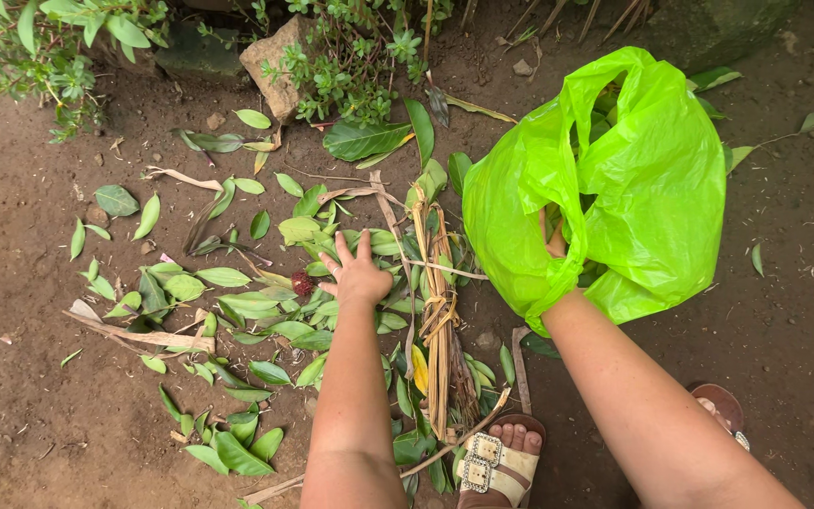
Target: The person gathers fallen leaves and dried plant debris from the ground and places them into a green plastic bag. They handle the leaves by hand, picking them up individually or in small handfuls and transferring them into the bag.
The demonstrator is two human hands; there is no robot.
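Leaves [266, 306] under spread left hand [357, 273]; right hand [554, 243] hidden in green bag [652, 179], fingers unseen

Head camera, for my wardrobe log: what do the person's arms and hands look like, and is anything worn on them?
Both forearms are bare, with no sleeves in view. The left hand shows no glove, ring, watch or bracelet. The right hand is mostly hidden by a bright green plastic bag, so rings there cannot be judged; its wrist looks bare.

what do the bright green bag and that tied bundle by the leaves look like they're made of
The bright green bag looks like thin glossy plastic film: light glows through it and it crinkles into sharp folds. The tan tied bundle looks like dry, matte plant stalks or straw, fibrous and bound with a strip of similar material.
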